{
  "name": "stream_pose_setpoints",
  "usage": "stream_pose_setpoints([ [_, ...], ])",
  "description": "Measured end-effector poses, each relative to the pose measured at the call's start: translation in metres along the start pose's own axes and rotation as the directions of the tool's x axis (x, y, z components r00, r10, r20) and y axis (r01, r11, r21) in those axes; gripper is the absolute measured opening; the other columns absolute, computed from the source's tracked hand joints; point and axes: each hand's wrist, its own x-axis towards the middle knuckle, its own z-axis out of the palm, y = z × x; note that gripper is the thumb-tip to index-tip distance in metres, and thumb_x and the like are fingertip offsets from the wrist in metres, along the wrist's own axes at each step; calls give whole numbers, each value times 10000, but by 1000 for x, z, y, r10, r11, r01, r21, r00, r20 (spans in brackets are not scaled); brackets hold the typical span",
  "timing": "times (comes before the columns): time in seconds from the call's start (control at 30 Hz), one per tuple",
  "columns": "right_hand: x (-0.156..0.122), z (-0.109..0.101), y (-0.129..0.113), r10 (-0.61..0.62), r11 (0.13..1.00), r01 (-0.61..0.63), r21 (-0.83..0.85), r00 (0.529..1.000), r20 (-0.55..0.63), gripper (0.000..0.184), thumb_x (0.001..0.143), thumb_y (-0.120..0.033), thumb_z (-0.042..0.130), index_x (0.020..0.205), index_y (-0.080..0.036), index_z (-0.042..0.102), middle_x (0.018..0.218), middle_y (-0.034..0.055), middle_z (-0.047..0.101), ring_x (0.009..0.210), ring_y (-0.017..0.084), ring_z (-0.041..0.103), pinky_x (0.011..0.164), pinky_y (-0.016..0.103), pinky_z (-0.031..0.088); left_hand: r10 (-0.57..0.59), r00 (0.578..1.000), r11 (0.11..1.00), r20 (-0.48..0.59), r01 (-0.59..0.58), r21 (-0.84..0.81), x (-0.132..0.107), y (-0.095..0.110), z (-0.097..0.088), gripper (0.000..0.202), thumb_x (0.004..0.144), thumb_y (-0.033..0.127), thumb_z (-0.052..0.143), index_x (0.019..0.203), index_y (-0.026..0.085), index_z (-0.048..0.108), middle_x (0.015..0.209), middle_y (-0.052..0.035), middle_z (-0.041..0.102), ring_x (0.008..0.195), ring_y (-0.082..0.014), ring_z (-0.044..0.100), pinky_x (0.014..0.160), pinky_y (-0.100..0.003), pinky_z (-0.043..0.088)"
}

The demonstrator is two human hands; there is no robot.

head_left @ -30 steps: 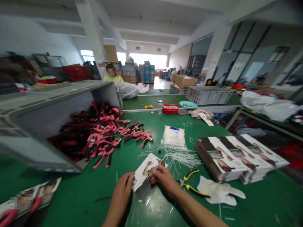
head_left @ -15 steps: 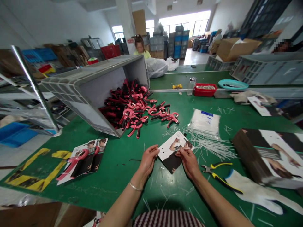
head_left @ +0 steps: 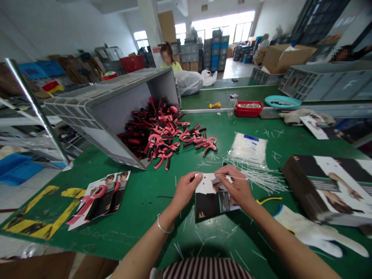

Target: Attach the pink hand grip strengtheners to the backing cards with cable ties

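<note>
The left grip (head_left: 186,190) and right grip (head_left: 235,185) pinch the printed card (head_left: 215,203) just before the tie pile (head_left: 255,180); a tie (head_left: 240,178) crosses the right. Hazard: uneven pull may crease the card or drop it onto the desk (head_left: 139,217).

Light: daylight is admitted through the far windows (head_left: 222,26).
Walls: white walls (head_left: 58,29) are broken by a square pillar (head_left: 150,29).
Floor: a pale floor (head_left: 235,66) is seen beyond stacked crates (head_left: 215,50).

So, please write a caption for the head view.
Left hand and right hand hold a card at a green bench near pink grippers.
</note>
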Motion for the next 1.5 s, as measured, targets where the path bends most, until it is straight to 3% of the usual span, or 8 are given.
stream_pose_setpoints([
  [0.43,-8,8,-4,-243,955,240,-172,970,3,106,932,-208,567,951,-238,667,949,48,687,955,230,588,885,427,432,87,996,991,3,-86,104,-9,9,10,296,874,386,599,983,162,759,1054,-83,736,946,-210,648,807,-281,476],
  [0.7,-15,11,-2,-215,963,217,-157,976,34,100,935,-209,558,945,-226,657,924,57,685,913,221,591,875,421,434,34,999,997,-11,-33,65,-8,4,8,321,872,405,604,997,150,754,971,-76,748,882,-206,655,769,-277,480],
  [0.87,-4,13,8,-46,996,60,-59,977,209,96,901,-282,614,889,-234,697,1090,70,667,1073,260,558,949,455,402,122,992,988,9,-123,98,-10,11,10,255,878,363,607,944,176,766,1025,-66,738,934,-196,644,820,-268,469],
  [0.97,4,8,17,128,954,-232,189,887,444,137,889,-346,633,903,-215,670,843,20,662,791,181,609,742,330,471,24,998,999,58,-26,26,-11,16,8,358,881,465,582,901,151,754,815,-55,722,730,-165,627,644,-240,457],
  [1.07,5,5,23,253,834,-438,335,844,473,220,841,-408,690,889,-200,640,741,-14,614,628,125,557,586,255,425,-80,992,986,94,93,-136,-12,15,4,498,912,564,470,923,127,709,612,-21,633,510,-119,537,503,-218,393],
  [1.17,3,8,25,315,779,-498,380,836,449,265,826,-444,700,886,-197,625,684,-28,589,559,104,520,531,238,390,-121,987,970,110,141,-197,-13,8,4,378,862,505,585,930,140,655,557,28,565,433,-80,438,455,-191,334],
  [1.3,0,14,24,330,774,-520,362,819,470,289,824,-468,695,905,-198,631,693,-15,602,569,114,531,528,243,385,-84,988,967,132,113,-227,-13,-6,6,248,727,330,738,859,162,612,695,27,607,564,-86,512,575,-195,411],
  [1.5,-2,14,30,321,802,-493,337,832,452,302,808,-473,705,909,-193,655,764,-10,600,651,122,512,596,252,385,-18,981,995,195,-1,98,-30,-14,-22,143,821,284,626,822,154,684,763,-13,617,692,-131,553,657,-233,441],
])
